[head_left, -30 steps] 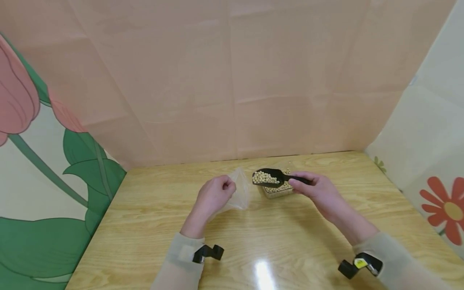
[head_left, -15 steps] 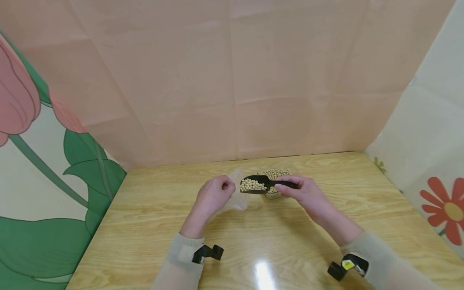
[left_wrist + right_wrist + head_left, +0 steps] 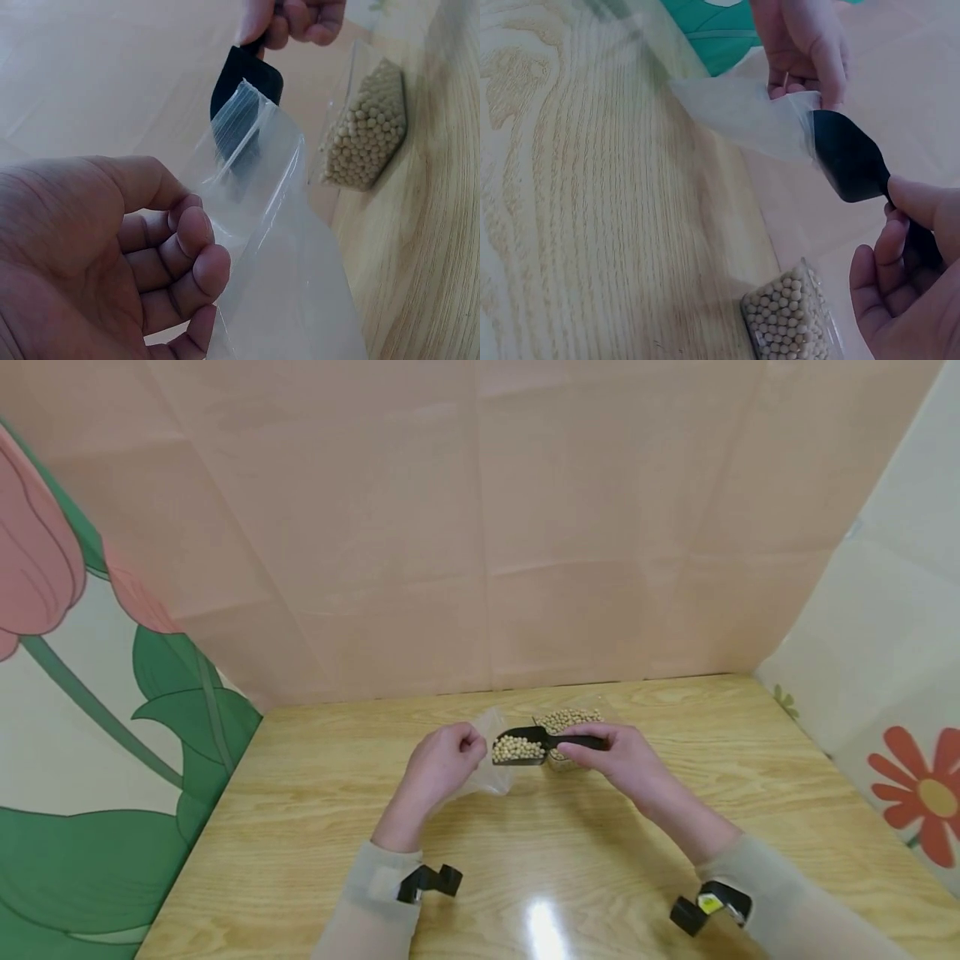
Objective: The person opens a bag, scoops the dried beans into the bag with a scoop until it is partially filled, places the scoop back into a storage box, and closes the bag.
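A thin clear plastic bag (image 3: 487,781) hangs from my left hand (image 3: 441,767), pinched at its edge between thumb and fingers. My right hand (image 3: 628,764) grips the handle of a black scoop (image 3: 531,734), held about level and loaded with pale round beans (image 3: 516,749). In the left wrist view, the front part of the scoop (image 3: 238,135) shows through the film at the bag's mouth (image 3: 259,101). From the right wrist, the scoop's underside (image 3: 847,157) is seen with its tip at the bag's opening (image 3: 802,124).
Behind the scoop, a clear plastic box (image 3: 365,124) of the same beans stands on the wood-grain table (image 3: 315,827). A plain pinkish sheet (image 3: 480,543) rises at the table's back edge. Flower-patterned panels (image 3: 900,693) flank both sides.
My right hand has carried the loaded scoop leftward, from over the box to the bag's mouth. The left hand and the bag have stayed almost still.
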`<state>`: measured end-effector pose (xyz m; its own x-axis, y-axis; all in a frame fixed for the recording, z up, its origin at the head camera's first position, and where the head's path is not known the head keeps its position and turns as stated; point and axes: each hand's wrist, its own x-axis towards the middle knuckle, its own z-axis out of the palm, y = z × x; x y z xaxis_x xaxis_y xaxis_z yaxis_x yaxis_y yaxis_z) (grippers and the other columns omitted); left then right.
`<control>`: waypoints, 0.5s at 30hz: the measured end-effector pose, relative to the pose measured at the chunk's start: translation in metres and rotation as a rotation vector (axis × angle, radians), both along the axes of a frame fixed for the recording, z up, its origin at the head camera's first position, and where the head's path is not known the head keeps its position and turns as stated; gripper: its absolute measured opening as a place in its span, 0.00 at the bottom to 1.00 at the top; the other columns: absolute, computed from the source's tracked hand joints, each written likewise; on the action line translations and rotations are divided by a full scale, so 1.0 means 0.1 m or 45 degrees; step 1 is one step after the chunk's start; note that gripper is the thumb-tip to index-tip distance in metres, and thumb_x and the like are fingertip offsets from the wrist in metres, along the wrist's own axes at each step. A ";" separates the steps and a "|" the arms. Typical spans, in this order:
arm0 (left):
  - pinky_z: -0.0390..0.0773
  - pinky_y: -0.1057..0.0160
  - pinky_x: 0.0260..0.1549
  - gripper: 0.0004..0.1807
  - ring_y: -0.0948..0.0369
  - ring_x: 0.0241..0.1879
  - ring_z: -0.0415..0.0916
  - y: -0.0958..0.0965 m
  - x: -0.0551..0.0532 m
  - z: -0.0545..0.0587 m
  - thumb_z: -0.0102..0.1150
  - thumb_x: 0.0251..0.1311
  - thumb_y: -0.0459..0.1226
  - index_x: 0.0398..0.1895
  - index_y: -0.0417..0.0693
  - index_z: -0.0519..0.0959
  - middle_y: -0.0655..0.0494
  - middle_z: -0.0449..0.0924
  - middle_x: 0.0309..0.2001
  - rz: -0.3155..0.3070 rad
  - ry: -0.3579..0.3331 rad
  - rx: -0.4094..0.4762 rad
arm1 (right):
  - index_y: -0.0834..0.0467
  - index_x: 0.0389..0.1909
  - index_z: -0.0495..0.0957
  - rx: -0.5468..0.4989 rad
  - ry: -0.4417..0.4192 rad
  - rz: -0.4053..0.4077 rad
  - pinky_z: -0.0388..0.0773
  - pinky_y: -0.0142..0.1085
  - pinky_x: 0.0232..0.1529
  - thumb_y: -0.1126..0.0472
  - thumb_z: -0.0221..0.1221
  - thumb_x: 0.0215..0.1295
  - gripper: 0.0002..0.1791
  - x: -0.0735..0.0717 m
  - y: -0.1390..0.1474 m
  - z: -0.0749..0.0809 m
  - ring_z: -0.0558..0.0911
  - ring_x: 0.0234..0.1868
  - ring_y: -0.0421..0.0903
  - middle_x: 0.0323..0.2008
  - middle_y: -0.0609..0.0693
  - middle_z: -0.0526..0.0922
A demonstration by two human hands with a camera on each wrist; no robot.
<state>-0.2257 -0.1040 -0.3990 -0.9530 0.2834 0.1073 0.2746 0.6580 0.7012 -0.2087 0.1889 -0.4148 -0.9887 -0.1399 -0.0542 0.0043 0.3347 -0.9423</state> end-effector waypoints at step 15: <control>0.69 0.60 0.27 0.12 0.61 0.22 0.69 -0.02 -0.01 0.00 0.55 0.79 0.37 0.32 0.51 0.80 0.60 0.80 0.27 -0.013 0.028 -0.047 | 0.53 0.61 0.90 0.210 0.064 0.010 0.82 0.43 0.46 0.43 0.74 0.71 0.25 -0.03 -0.03 0.06 0.84 0.52 0.52 0.64 0.58 0.85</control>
